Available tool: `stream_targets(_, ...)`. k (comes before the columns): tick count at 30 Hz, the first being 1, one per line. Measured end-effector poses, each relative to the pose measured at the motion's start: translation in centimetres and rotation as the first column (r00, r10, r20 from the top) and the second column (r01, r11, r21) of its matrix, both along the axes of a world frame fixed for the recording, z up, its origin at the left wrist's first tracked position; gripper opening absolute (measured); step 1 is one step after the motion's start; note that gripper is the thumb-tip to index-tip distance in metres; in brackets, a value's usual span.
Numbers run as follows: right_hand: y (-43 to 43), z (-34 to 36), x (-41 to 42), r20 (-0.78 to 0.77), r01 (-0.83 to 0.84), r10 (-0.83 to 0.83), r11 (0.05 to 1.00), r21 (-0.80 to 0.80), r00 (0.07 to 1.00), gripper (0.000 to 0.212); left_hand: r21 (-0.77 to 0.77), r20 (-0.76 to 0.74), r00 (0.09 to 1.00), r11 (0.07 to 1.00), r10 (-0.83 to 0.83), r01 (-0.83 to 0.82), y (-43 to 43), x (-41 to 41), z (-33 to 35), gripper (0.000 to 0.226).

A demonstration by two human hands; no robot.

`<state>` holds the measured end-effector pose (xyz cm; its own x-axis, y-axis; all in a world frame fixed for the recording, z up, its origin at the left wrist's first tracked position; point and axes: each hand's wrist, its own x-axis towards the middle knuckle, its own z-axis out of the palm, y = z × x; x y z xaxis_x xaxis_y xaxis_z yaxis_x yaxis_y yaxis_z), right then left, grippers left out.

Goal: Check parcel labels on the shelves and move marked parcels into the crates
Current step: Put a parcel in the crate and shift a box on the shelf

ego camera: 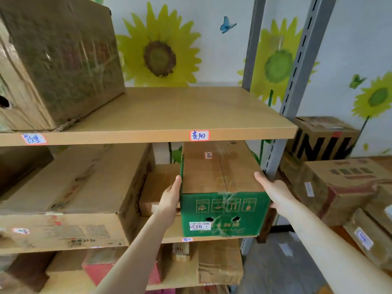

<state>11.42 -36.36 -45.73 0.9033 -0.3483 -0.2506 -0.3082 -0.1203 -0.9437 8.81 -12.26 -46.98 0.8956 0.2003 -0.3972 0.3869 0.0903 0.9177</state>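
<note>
**Both hands clamp the green-ended carton on the middle shelf**

The long brown cardboard box with a green printed end (220,181) lies on the middle wooden shelf (174,235), at 5 o'clock in the view, its green end at the shelf's front edge. The left hand (169,198) and right hand (275,192) press flat-palmed against its opposite sides, thumbs along the top edges. The fingers are mostly hidden.

The board looks stiff and taped. Being long, its far end will likely dip, so a low hold near the base seems safer. Its white numbered sticker (200,225) faces forward.

The grey steel upright (297,81) stands at the box's 3 o'clock, just beside the right hand. A small brown carton (152,181) sits at its 9 o'clock, and the upper wooden shelf (169,111) hangs near at 12. No crate shows.
</note>
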Motion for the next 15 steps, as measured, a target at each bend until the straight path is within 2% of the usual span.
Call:
stream_targets(5,0.0,1.0,-2.6,0.021,-0.082,0.084,0.991,-0.106,0.996,0.064,-0.062,0.035,0.998,0.996,0.06,-0.058,0.4,-1.7,0.0,0.043)
stream_targets(8,0.5,1.9,-6.2,-0.001,-0.092,0.094,0.973,-0.213,0.996,0.046,-0.103,0.051,0.998,0.994,0.043,-0.038,1.0,-4.4,0.1,0.048)
stream_targets(11,1.1,2.6,-10.8,0.04,-0.033,0.046,0.958,-0.284,0.998,0.053,-0.134,0.08,0.996,0.991,0.029,-0.018,1.5,-8.0,0.2,0.045)
stream_targets(13,1.6,3.2,-14.5,0.078,0.005,0.02,0.951,-0.309,0.997,0.054,-0.091,0.142,0.99,0.996,0.022,-0.009,1.9,-11.0,0.2,0.029)
stream_targets(15,2.1,3.6,-18.3,0.103,0.023,0.007,0.957,-0.289,0.995,0.053,-0.028,0.195,0.98,0.999,0.029,-0.024,2.7,-13.9,-0.2,0.025)
